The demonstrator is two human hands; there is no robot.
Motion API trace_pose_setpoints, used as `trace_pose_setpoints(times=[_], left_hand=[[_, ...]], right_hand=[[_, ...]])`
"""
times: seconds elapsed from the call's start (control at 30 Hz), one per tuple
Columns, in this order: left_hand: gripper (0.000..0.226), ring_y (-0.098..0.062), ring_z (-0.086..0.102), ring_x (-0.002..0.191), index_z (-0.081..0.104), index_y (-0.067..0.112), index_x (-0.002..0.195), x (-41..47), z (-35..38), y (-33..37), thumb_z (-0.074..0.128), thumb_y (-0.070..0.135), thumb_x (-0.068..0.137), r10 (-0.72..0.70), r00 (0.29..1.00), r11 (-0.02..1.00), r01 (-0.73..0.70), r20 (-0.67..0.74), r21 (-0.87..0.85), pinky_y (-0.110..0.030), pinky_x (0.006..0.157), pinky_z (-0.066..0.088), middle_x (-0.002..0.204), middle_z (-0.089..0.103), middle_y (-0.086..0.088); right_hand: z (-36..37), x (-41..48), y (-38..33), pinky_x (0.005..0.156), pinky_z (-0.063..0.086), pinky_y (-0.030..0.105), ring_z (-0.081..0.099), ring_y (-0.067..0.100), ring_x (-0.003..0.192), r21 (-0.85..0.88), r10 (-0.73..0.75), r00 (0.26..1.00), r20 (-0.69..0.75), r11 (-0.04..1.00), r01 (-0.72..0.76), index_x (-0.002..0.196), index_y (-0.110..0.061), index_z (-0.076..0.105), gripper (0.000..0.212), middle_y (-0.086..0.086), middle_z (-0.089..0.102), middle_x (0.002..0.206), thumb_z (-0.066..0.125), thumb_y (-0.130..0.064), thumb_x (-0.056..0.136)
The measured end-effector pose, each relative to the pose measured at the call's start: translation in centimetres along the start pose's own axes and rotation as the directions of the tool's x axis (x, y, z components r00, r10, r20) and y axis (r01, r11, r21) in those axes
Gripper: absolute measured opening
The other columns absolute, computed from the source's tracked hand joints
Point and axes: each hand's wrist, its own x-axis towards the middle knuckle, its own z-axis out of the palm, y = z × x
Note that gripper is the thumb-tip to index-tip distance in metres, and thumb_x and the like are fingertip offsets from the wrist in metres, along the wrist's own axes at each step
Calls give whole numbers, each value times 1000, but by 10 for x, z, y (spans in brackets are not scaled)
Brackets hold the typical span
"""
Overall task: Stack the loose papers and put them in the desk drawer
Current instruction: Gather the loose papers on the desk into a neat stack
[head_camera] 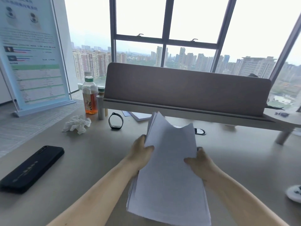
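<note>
A stack of white papers (171, 168) is held up above the grey desk (97, 160), its far edge curling upward. My left hand (140, 150) grips the stack's left edge, thumb on top. My right hand (197, 162) grips the right edge, thumb on the top sheet. More papers (138, 115) lie flat under the raised shelf at the back. No drawer is visible.
A black phone (32, 168) lies at the left. A crumpled tissue (76, 123), a tea bottle (89, 95), a smart band (116, 121) and a raised shelf with a brown screen (185, 90) stand behind. A display stand (32, 54) is far left, a white round object (294, 193) at right.
</note>
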Motion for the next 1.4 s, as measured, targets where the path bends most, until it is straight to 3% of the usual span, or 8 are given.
trace_pose_setpoints(times=[0.2,0.37,0.57,0.9,1.0,1.07,1.2,1.4], left_hand=[[24,1,70,103,56,31,116,-23,-18,35,59,11,103,418,870,864,-470,-262,-183,-17,90,51,109,75,22],[18,-12,70,110,57,18,121,-31,-15,18,59,15,104,381,870,861,-457,-311,-224,-38,94,54,116,74,7],[28,3,73,102,64,28,120,-35,-6,37,58,7,102,392,896,879,-432,-207,-204,-15,81,53,107,77,23],[37,-1,69,114,54,28,134,-33,-13,47,65,21,99,450,885,870,-464,-117,-164,-46,104,53,124,73,16],[73,-5,50,136,30,15,158,-27,-31,83,68,28,97,666,634,739,-634,-394,229,-39,115,42,156,45,-3],[81,-22,28,156,22,8,162,-30,-36,120,64,32,98,859,447,501,-640,-248,582,-42,127,22,168,28,-10],[78,-20,32,155,33,18,160,-32,-19,158,65,43,94,747,601,181,-596,285,782,-37,127,12,166,39,0],[62,-18,42,149,48,15,151,-31,-12,147,65,27,92,825,506,151,-625,250,766,-46,127,18,156,52,0]], right_hand=[[-24,-33,-42,89,54,33,66,18,111,196,-558,778,-289,761,619,135,-34,47,53,4,62,130,64,-8,93],[-18,-47,-23,92,58,53,69,21,112,248,-525,819,-231,782,572,125,-34,56,38,7,65,124,67,-34,88],[-23,-50,-32,88,58,56,71,31,107,329,-492,815,-305,749,575,105,-26,72,17,9,75,109,69,-34,91],[-41,-50,-23,87,60,54,75,27,101,347,-494,817,-298,741,574,114,-16,67,16,6,78,108,63,-19,99],[-44,-47,-19,89,58,56,74,26,104,324,-510,813,-282,747,581,116,-17,66,17,3,77,109,60,-18,100],[-44,-46,-19,90,58,57,73,27,106,313,-523,808,-273,746,588,118,-18,66,19,4,77,111,60,-18,100],[-43,-45,-19,86,57,62,73,34,105,344,-527,808,-265,731,589,117,-16,65,22,10,76,112,61,-24,97],[-45,-43,-16,92,53,64,70,34,111,344,-522,820,-236,744,573,117,-23,65,24,10,73,118,58,-23,94]])
